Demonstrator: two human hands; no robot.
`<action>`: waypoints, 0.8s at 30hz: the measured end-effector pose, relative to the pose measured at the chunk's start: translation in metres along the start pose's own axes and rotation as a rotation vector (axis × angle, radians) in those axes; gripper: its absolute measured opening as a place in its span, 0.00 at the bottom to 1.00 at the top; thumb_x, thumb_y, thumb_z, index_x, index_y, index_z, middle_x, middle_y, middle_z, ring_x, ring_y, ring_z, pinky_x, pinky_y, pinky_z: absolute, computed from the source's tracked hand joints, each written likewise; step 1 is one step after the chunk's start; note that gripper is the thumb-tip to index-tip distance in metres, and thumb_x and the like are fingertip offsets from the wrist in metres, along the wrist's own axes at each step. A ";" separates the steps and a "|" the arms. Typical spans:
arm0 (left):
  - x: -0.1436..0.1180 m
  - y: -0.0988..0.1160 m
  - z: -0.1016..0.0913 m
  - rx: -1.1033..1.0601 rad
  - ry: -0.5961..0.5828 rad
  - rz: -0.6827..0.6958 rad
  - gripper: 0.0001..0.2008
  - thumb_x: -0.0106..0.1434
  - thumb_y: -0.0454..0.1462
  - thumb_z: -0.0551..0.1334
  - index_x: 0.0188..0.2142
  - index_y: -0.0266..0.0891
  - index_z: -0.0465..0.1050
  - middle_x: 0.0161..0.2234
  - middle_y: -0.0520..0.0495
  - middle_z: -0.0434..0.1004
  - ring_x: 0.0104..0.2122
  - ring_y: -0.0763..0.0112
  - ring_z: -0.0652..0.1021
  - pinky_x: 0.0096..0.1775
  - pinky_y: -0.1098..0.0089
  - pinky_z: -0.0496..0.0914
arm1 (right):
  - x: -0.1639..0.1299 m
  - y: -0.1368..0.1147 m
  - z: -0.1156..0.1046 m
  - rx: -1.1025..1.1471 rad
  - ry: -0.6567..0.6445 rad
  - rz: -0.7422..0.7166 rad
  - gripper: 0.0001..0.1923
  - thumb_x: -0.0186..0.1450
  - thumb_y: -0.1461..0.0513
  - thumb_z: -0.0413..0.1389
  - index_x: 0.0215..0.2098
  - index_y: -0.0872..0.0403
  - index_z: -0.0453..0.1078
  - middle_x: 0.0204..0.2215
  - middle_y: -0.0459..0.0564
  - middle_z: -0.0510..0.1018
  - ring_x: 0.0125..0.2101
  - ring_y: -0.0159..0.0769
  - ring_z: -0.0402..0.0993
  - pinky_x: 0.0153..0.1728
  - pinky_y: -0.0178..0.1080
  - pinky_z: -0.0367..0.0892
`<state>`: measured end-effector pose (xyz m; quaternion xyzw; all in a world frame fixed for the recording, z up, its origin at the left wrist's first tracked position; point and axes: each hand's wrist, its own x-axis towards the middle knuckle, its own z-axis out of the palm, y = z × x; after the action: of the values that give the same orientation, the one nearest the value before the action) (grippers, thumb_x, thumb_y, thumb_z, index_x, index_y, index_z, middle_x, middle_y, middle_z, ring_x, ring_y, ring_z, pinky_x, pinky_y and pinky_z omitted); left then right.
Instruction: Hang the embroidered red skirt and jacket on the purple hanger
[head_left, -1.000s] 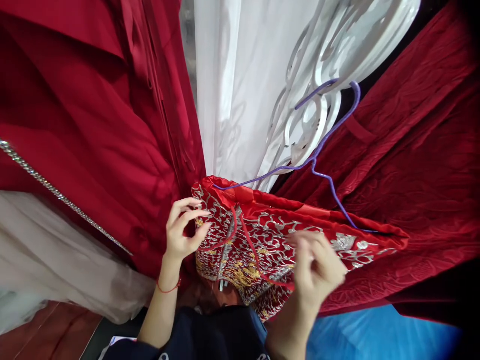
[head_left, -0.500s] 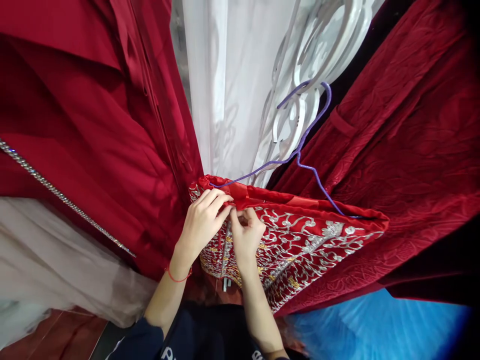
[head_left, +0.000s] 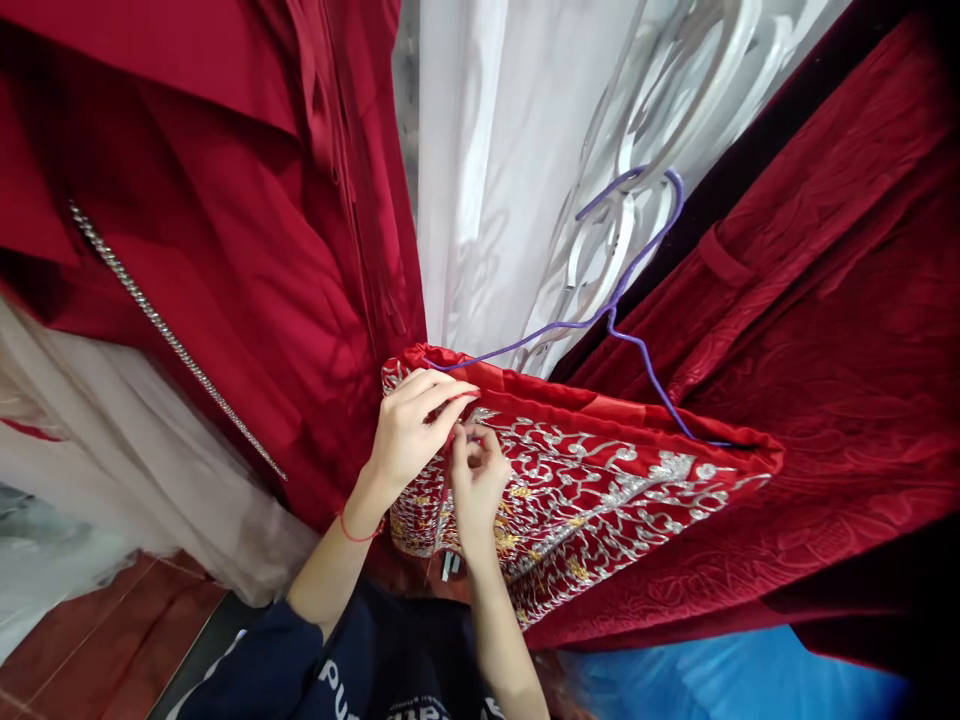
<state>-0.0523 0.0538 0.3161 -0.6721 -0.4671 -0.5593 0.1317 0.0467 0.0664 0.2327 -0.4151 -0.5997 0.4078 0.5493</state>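
Observation:
A red garment (head_left: pixel 577 500) with silver and gold embroidery hangs from a purple wire hanger (head_left: pixel 600 315). Its satin-lined upper edge faces me. My left hand (head_left: pixel 412 420) is closed in a pinch on this edge, left of the garment's middle. Just below and to the right, my right hand (head_left: pixel 478 470) is closed too, thumb and forefinger pressed together in front of the embroidered side. What lies between those right fingertips is too small to make out. Both hands hide part of a vertical seam running down the garment.
The hanger hooks onto curled white metalwork (head_left: pixel 630 210) in front of white cloth (head_left: pixel 502 150). Dark red drapery (head_left: pixel 225 200) with a rhinestone strip (head_left: pixel 180 350) hangs left, textured red cloth (head_left: pixel 832 400) right. Pale tulle (head_left: pixel 150 420) and blue fabric (head_left: pixel 735 675) lie lower down.
My right hand has dropped slightly down and left, its fingertips now apart from the left hand's. My left hand still pinches the upper edge. The view has shifted a little.

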 end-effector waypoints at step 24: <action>-0.020 -0.022 0.010 0.167 0.307 -0.386 0.40 0.57 0.48 0.70 0.63 0.42 0.56 0.63 0.35 0.59 0.64 0.52 0.63 0.62 0.52 0.61 | 0.041 -0.031 -0.169 -0.871 0.344 -1.002 0.25 0.57 0.58 0.69 0.52 0.50 0.73 0.52 0.59 0.73 0.53 0.52 0.67 0.52 0.53 0.63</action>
<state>-0.0614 0.0628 0.2871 -0.4645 -0.6057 -0.6290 0.1472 0.2121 0.1004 0.2859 -0.3294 -0.7329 -0.2458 0.5421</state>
